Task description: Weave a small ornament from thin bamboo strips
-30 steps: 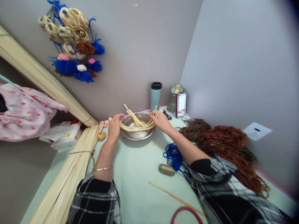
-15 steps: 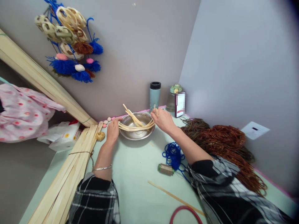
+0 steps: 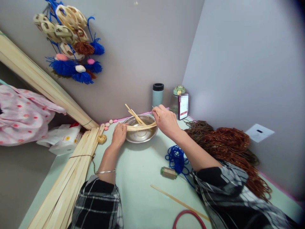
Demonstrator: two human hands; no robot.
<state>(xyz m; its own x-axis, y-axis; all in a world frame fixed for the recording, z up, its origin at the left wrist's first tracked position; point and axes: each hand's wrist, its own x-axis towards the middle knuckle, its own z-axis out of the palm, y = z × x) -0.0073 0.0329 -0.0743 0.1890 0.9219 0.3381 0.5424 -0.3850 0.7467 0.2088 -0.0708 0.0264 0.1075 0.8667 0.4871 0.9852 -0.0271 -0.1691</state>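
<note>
Several thin pale bamboo strips [image 3: 140, 128] stretch between my two hands, over a steel bowl [image 3: 140, 139]. My left hand [image 3: 119, 135] is closed on their left end at the bowl's left rim. At the right rim, my right hand [image 3: 166, 119] grips the other end, its fingers curled round it. More loose strips [image 3: 133, 115] lean in the bowl and stick out over its far left rim. What the bowl holds beneath them is hard to make out.
Left lie bundled wide strips [image 3: 71, 178] and a small woven ball [image 3: 102, 139]. Behind stand a blue tumbler [image 3: 158, 95], a green-lidded bottle [image 3: 175, 101] and a phone [image 3: 183, 106]. Right are brown yarn [image 3: 228, 141], blue cord [image 3: 177, 159] and a thread spool [image 3: 168, 172]. A red ring [image 3: 189, 214] lies near.
The held strips have gone from a sagging curve to nearly straight. My left hand has shifted slightly right, and my right hand has turned and risen a little.
</note>
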